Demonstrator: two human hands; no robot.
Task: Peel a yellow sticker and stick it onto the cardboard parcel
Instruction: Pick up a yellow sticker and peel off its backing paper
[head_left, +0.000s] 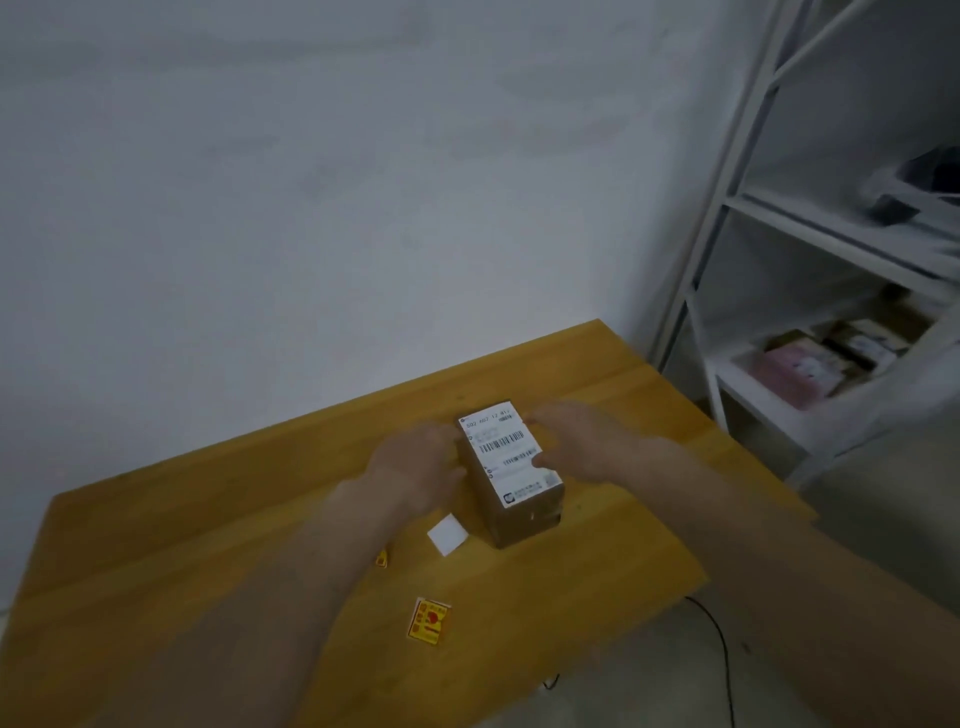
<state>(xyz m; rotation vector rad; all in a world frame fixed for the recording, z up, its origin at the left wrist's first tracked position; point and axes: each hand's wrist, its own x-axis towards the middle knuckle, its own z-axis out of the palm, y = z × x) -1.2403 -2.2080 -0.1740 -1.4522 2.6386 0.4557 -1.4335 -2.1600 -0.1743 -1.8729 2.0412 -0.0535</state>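
A: Yellow sticker (429, 621) count: one full one with red print lies flat on the wooden table (208, 545), near its front edge, well apart from your hands. A second yellow scrap (383, 559) peeks out from under your left forearm; you can't tell from here what it is.

B: And the parcel?

A: One cardboard parcel (511, 475), mid-table, with one white shipping label (506, 452) covering its top face. Two barcodes show on that label.

B: What are your hands doing?

A: Your left hand (415, 462) presses against the parcel's left side, fingers curled around it. Your right hand (576, 441) is on the right side, fingers over the far top edge and the thumb touching the label. So you hold the box between both hands.

B: Anything else?

A: One white square (447, 535) of paper lies just beside the parcel's near left corner. One white metal shelf rack (737, 208) stands to the right, with blurred boxes on its lower shelf. One black cable (719, 644) runs across the floor.
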